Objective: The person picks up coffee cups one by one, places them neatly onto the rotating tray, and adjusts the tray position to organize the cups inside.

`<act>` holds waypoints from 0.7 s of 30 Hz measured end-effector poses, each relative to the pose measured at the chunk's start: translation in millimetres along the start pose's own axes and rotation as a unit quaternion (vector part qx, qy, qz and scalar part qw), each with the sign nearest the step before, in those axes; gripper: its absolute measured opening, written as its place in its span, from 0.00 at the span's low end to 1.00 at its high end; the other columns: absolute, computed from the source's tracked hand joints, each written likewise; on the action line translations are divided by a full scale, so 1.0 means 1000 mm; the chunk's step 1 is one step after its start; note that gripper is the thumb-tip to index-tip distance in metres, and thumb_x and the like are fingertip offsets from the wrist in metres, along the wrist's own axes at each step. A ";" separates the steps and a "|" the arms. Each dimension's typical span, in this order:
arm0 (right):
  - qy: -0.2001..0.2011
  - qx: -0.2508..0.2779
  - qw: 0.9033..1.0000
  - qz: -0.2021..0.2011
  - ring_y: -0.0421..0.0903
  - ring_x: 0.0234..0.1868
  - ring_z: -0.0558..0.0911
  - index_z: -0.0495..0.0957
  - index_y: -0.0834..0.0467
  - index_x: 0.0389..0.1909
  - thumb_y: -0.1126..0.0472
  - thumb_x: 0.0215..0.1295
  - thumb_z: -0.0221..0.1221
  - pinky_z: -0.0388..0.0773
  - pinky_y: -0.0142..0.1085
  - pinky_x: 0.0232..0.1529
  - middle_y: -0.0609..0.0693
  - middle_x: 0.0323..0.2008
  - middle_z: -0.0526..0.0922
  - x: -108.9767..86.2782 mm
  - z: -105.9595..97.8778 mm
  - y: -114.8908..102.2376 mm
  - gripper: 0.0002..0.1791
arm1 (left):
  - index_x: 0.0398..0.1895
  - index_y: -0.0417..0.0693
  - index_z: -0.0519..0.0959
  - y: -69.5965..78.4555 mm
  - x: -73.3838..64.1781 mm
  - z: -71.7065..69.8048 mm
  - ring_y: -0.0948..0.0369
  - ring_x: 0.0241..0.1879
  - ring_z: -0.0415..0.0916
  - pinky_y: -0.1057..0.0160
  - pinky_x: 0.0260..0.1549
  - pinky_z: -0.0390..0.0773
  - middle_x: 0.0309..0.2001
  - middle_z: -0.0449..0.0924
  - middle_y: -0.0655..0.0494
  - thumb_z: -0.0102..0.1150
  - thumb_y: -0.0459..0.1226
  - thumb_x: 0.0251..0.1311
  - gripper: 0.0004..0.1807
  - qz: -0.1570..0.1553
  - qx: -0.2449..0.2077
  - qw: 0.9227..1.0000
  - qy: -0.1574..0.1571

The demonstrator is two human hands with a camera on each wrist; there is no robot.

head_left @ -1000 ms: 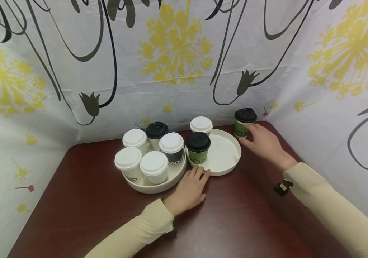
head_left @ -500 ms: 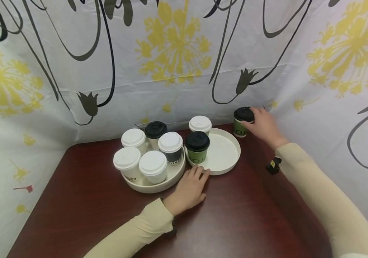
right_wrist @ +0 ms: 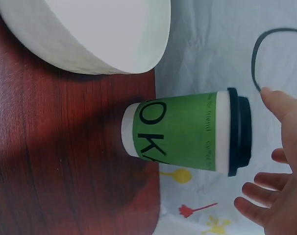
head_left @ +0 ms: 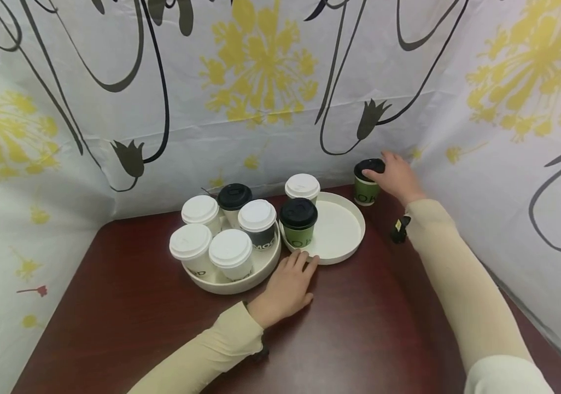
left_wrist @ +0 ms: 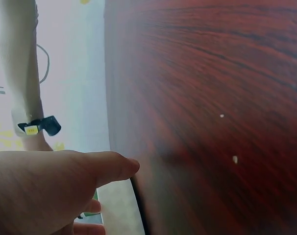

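Observation:
A green paper coffee cup with a black lid stands upright on the table at the back right, beside a round white tray. Around its lid hovers my right hand, thumb and fingers spread; the right wrist view shows a gap between this hand and the lid. My left hand rests with its fingertips at the front rim of the white tray, fingers loosely extended. On that tray stand another green cup with a black lid and a white-lidded cup.
To the left, a second round tray bears several lidded cups, one of them with a black lid. A patterned cloth hangs close behind the table and at both sides.
My right hand has moved from the cup's right side up to its lid, its fingers spreading above it. The cup stands in place. My left hand has stayed at the tray rim.

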State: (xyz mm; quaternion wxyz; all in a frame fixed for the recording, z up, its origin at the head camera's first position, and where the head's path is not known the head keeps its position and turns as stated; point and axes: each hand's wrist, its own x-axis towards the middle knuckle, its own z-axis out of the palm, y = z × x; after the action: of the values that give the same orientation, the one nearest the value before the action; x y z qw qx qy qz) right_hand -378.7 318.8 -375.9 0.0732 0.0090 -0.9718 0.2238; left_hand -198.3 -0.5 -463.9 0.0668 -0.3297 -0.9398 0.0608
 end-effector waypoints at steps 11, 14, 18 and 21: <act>-0.004 0.042 0.999 0.014 0.72 0.75 0.52 0.42 0.63 0.78 0.36 0.66 0.55 0.54 0.66 0.71 0.70 0.77 0.48 0.011 0.017 0.015 0.53 | 0.75 0.51 0.60 -0.002 0.000 -0.001 0.50 0.71 0.62 0.55 0.65 0.71 0.68 0.64 0.48 0.64 0.57 0.57 0.45 0.003 0.001 1.000 0.008; -0.007 0.049 0.999 0.014 0.71 0.75 0.52 0.41 0.62 0.78 0.35 0.66 0.55 0.53 0.66 0.72 0.69 0.77 0.49 0.013 0.019 0.016 0.54 | 0.75 0.51 0.60 -0.002 0.000 -0.001 0.50 0.71 0.62 0.55 0.65 0.71 0.68 0.64 0.48 0.64 0.57 0.57 0.45 0.002 0.000 1.000 0.007; -0.004 0.048 0.999 0.007 0.70 0.75 0.55 0.42 0.63 0.78 0.36 0.65 0.57 0.54 0.65 0.72 0.69 0.76 0.51 0.014 0.022 0.014 0.55 | 0.75 0.51 0.60 -0.003 0.000 0.000 0.50 0.71 0.62 0.55 0.65 0.71 0.68 0.64 0.48 0.64 0.57 0.57 0.45 0.003 0.001 1.000 0.008; -0.003 0.047 0.999 0.007 0.71 0.74 0.56 0.42 0.63 0.78 0.37 0.65 0.57 0.55 0.65 0.71 0.70 0.75 0.52 0.014 0.024 0.013 0.54 | 0.74 0.51 0.60 -0.004 0.000 0.000 0.49 0.71 0.63 0.55 0.65 0.71 0.67 0.64 0.48 0.64 0.57 0.57 0.45 0.004 0.002 1.000 0.010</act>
State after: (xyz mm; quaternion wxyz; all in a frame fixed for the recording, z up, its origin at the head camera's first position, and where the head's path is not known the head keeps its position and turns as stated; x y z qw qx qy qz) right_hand -396.6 320.1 -401.0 0.0680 0.0065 -0.9605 0.2697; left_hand -200.6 -3.8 -463.7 0.0770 -0.3339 -0.9375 0.0598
